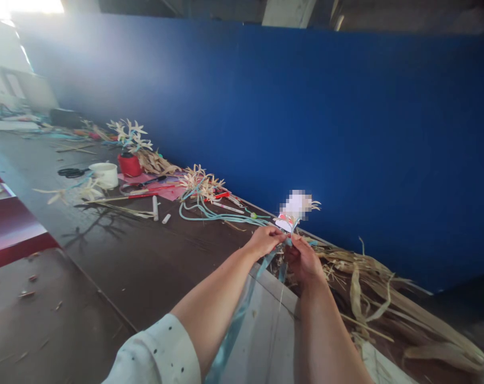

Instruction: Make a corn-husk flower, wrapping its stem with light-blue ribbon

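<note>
My left hand (268, 240) and my right hand (304, 255) meet near the middle right, fingertips close together. Both are closed in a pinch on a light blue ribbon (242, 309), whose long end hangs down toward the bottom of the view. Just beyond the fingers, pale petal-like tips (316, 205) show beside a blurred patch. Several light blue stems (210, 216) lie on the dark table left of my left hand, with a cluster of straw-coloured flowers (202, 184) at their far end. The exact spot of the pinch is too small to make out.
Dried husks (370, 282) are heaped at the right. Farther left on the table (146, 266) are a white cup (105, 175), black scissors (72, 172), a red pot (129, 164) with pale flowers, and pens. A blue partition (266, 117) stands behind.
</note>
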A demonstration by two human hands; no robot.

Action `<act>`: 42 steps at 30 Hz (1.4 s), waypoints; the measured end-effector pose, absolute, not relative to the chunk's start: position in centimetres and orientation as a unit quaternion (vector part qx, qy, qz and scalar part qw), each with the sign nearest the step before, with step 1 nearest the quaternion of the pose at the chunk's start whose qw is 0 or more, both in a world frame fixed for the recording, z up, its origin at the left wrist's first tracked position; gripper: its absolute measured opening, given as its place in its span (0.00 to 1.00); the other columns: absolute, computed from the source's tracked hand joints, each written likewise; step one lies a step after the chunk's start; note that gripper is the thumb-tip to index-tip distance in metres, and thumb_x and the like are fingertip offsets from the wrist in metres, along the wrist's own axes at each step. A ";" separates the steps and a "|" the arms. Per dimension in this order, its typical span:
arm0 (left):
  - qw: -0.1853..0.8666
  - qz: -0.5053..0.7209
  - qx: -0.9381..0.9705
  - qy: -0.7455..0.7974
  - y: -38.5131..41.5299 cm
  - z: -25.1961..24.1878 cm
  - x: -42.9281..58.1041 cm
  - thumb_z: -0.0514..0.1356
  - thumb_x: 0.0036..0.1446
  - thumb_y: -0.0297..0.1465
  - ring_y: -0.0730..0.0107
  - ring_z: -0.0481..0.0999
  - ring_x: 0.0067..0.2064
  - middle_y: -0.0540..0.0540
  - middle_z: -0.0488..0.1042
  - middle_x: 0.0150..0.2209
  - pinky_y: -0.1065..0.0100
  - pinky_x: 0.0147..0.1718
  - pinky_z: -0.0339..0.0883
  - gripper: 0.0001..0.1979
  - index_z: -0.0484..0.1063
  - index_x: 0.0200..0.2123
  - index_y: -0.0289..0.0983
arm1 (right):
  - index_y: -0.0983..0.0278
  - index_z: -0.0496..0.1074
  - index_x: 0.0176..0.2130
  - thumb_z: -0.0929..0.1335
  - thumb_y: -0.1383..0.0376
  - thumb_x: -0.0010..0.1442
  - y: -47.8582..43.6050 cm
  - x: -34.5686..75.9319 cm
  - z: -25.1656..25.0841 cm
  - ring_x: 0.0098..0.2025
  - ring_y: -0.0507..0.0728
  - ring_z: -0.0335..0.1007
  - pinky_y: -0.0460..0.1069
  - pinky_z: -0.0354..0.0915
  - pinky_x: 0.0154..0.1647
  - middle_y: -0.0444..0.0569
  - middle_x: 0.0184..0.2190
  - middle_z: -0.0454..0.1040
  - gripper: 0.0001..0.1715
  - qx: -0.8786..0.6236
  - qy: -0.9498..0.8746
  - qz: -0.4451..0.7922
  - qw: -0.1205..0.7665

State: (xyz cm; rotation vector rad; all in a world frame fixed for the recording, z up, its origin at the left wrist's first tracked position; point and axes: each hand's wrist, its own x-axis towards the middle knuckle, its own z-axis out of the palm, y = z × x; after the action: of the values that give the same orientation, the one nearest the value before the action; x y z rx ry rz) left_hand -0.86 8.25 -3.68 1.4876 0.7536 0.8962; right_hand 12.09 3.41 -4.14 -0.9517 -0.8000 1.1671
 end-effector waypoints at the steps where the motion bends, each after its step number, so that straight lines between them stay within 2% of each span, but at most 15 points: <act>1: 0.579 0.379 0.641 0.331 8.3 -3.7 -0.8 0.57 0.49 0.44 0.81 0.56 0.16 0.55 0.58 0.15 0.75 0.17 0.50 0.19 0.72 0.33 0.33 | 0.62 0.71 0.29 0.74 0.61 0.43 3.4 12.1 -4.1 0.15 0.43 0.47 0.41 0.47 0.13 0.36 0.16 0.58 0.12 -0.423 -0.354 0.513 0.658; 4: 0.509 0.397 0.680 0.348 8.5 -3.5 -0.9 0.58 0.49 0.43 0.77 0.62 0.20 0.53 0.62 0.17 0.74 0.22 0.56 0.17 0.73 0.30 0.34 | 0.61 0.72 0.28 0.74 0.62 0.43 3.4 12.1 -4.2 0.16 0.43 0.47 0.41 0.46 0.13 0.36 0.16 0.59 0.11 -0.424 -0.354 0.511 0.659; 7: 0.393 0.458 0.714 0.353 8.6 -3.3 -1.1 0.60 0.47 0.42 0.72 0.69 0.32 0.47 0.71 0.27 0.72 0.32 0.61 0.15 0.74 0.25 0.34 | 0.61 0.72 0.28 0.74 0.62 0.43 3.4 12.1 -4.2 0.16 0.44 0.47 0.41 0.46 0.13 0.36 0.17 0.59 0.11 -0.425 -0.350 0.508 0.662; 9: 0.376 0.465 0.715 0.362 8.6 -3.2 -1.2 0.60 0.47 0.40 0.70 0.70 0.35 0.46 0.72 0.31 0.71 0.35 0.61 0.14 0.74 0.25 0.34 | 0.61 0.72 0.28 0.74 0.62 0.42 3.5 12.1 -4.3 0.16 0.44 0.47 0.41 0.47 0.14 0.37 0.18 0.62 0.10 -0.428 -0.351 0.502 0.664; 13: 0.496 0.390 0.692 0.350 8.5 -3.4 -1.0 0.56 0.51 0.41 0.73 0.70 0.24 0.49 0.70 0.22 0.72 0.26 0.62 0.15 0.73 0.31 0.34 | 0.61 0.73 0.28 0.74 0.62 0.42 3.6 12.0 -4.2 0.17 0.44 0.47 0.41 0.47 0.14 0.37 0.18 0.62 0.10 -0.430 -0.352 0.496 0.667; 17: 0.606 0.384 0.625 0.310 8.5 -3.7 -0.6 0.57 0.51 0.40 0.73 0.72 0.25 0.49 0.70 0.24 0.71 0.25 0.65 0.15 0.70 0.34 0.34 | 0.61 0.73 0.29 0.74 0.62 0.43 3.4 11.9 -4.0 0.17 0.44 0.45 0.41 0.46 0.14 0.37 0.18 0.61 0.10 -0.430 -0.354 0.498 0.664; 24: 0.636 0.367 0.605 0.308 7.9 -2.9 -1.1 0.62 0.45 0.40 0.75 0.69 0.25 0.49 0.68 0.24 0.71 0.26 0.68 0.14 0.70 0.26 0.32 | 0.63 0.71 0.27 0.73 0.62 0.45 3.3 12.0 -4.1 0.17 0.44 0.45 0.41 0.45 0.14 0.36 0.16 0.55 0.09 -0.413 -0.367 0.513 0.657; 30: 0.647 0.354 0.599 0.311 7.7 -2.4 -1.2 0.62 0.45 0.33 0.76 0.68 0.25 0.50 0.69 0.24 0.72 0.26 0.66 0.09 0.72 0.28 0.32 | 0.63 0.70 0.27 0.74 0.61 0.43 3.5 12.2 -4.4 0.17 0.45 0.51 0.42 0.49 0.14 0.37 0.15 0.59 0.11 -0.422 -0.358 0.524 0.647; 36: 0.653 0.355 0.603 0.288 8.0 -2.8 -1.1 0.62 0.45 0.31 0.79 0.67 0.25 0.49 0.70 0.25 0.73 0.25 0.64 0.09 0.73 0.30 0.31 | 0.62 0.70 0.27 0.73 0.62 0.44 3.8 12.6 -4.9 0.19 0.48 0.57 0.43 0.53 0.17 0.40 0.19 0.66 0.10 -0.422 -0.356 0.527 0.646; 42: 0.690 0.352 0.573 0.269 8.0 -3.0 -1.0 0.64 0.43 0.33 0.78 0.67 0.26 0.49 0.71 0.25 0.73 0.26 0.62 0.11 0.73 0.30 0.31 | 0.63 0.70 0.28 0.73 0.62 0.45 3.8 12.5 -4.8 0.18 0.46 0.54 0.43 0.52 0.16 0.39 0.17 0.62 0.10 -0.401 -0.357 0.532 0.654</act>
State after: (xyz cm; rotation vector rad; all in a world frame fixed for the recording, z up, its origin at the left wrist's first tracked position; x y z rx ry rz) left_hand -1.03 7.97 -2.97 1.2815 0.6015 0.7864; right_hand 12.51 3.75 -4.81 -0.9097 -0.8103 1.2065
